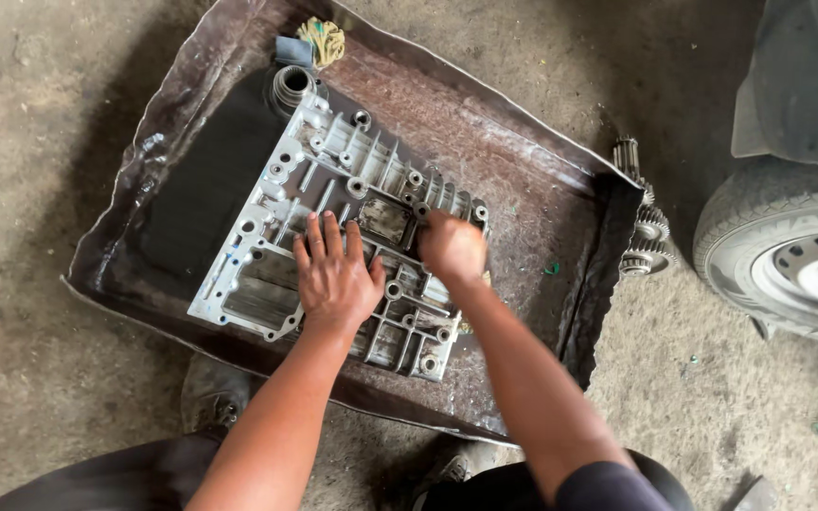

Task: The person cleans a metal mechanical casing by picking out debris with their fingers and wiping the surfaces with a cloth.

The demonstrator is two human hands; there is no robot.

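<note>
A ribbed silver aluminium casing [333,180] lies flat in a shallow, battered metal wash tray [513,161] on the ground. My left hand [335,274] rests palm down on the casing's middle, fingers spread. My right hand [452,248] is blurred and closed over the casing's right edge, beside a dark square recess [385,218]. Whether it holds anything is hidden by the fist.
Dark oily liquid [205,189] pools in the tray's left part. A ribbed tube end [291,87], a blue scrap and a yellowish rag [322,40] sit at the far corner. A gear shaft [644,222] lies outside the tray's right rim. A car wheel [792,270] stands at right.
</note>
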